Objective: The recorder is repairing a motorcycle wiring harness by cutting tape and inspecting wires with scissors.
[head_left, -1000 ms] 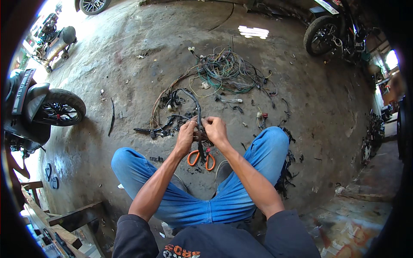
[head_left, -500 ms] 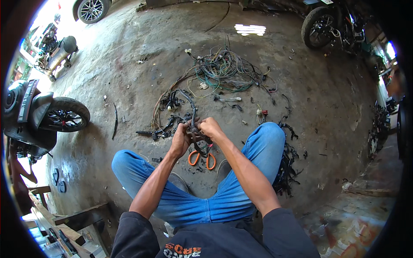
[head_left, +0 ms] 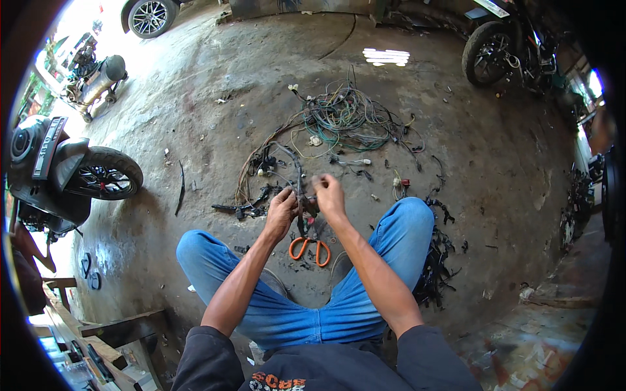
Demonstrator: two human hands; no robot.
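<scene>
My left hand is closed on a black taped wiring harness held above the floor between my knees. My right hand is just right of it, fingers bent together and blurred at the tips; what they hold is unclear. Beneath the hands lie orange-handled scissors. A large tangle of green, brown and black wires spreads beyond, with loose connectors around it and black scraps beside my right knee.
A scooter's front wheel stands at left, behind it a wheeled compressor; a motorcycle is at upper right and a car wheel at the back. Sandals and wooden boards are at lower left.
My right hand has risen slightly and drawn away from the harness toward the right; my left hand stays on it, a little lower. The whole view has shifted slightly.
</scene>
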